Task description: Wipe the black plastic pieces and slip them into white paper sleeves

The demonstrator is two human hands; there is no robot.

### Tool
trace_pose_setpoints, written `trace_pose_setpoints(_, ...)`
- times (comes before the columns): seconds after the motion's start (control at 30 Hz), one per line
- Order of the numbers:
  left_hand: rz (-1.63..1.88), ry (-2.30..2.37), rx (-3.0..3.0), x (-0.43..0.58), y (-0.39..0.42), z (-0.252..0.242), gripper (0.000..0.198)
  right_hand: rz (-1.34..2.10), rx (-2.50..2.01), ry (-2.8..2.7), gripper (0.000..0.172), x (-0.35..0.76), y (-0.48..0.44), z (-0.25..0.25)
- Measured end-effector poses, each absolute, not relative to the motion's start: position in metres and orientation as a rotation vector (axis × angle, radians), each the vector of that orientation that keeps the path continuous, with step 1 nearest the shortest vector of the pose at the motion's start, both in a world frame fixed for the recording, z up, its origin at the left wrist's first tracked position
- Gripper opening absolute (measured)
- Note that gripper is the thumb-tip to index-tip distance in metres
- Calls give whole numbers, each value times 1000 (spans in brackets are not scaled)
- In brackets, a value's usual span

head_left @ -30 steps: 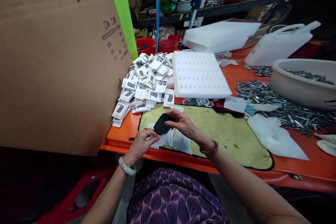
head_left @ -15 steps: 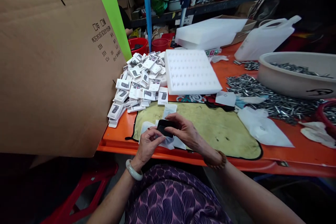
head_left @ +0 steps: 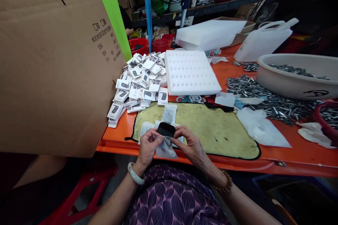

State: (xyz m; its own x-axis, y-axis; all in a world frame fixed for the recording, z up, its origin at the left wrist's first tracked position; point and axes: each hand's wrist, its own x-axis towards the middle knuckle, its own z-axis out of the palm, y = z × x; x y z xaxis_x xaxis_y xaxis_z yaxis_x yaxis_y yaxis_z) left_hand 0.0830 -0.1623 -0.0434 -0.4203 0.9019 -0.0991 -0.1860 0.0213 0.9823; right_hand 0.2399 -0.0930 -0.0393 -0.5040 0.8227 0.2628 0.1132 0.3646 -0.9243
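Note:
Between my hands is a flat black rounded case (head_left: 166,130), its lower end inside the mouth of a translucent plastic bag (head_left: 166,148). My left hand (head_left: 148,146) pinches the left edge of the bag's mouth beside the case. On the other side, my right hand (head_left: 191,147) is closed with thumb and fingers on the bag's right edge. A small translucent bag with a printed mark (head_left: 169,113) lies just beyond the case. More translucent bags are partly hidden under my hands. All of this is over a yellow-green cloth mat (head_left: 211,130).
A heap of small white boxes (head_left: 142,81) lies at the left, beside a big cardboard carton (head_left: 58,70). Behind the mat sits a white foam tray (head_left: 192,74). Metal rods (head_left: 258,95), a white basin (head_left: 295,88) and a plastic bag (head_left: 261,126) are to the right.
The black case has tilted more upright, with its lower end now in the bag. My right hand has moved from the case to the bag's right edge.

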Motion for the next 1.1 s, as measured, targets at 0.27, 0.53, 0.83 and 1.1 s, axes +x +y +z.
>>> trace_pose_setpoints(0.27, 1556, 1389, 805, 83, -166, -44, 24, 1133, -854, -1810, 17, 235, -101, -46)
trace_pose_setpoints(0.53, 1570, 1442, 771, 84, -166, -39, 28, 1007, -822, -1831, 12, 239, -97, -41)
trace_pose_setpoints(0.83, 1507, 1403, 842, 81, -171, -42, 23, 903, -815, -2004, 11, 234, -104, -44)
trace_pose_setpoints(1.1, 1459, 1362, 976, 82, -174, -37, 17, 1142, -754, -1937, 16, 247, -102, -37)
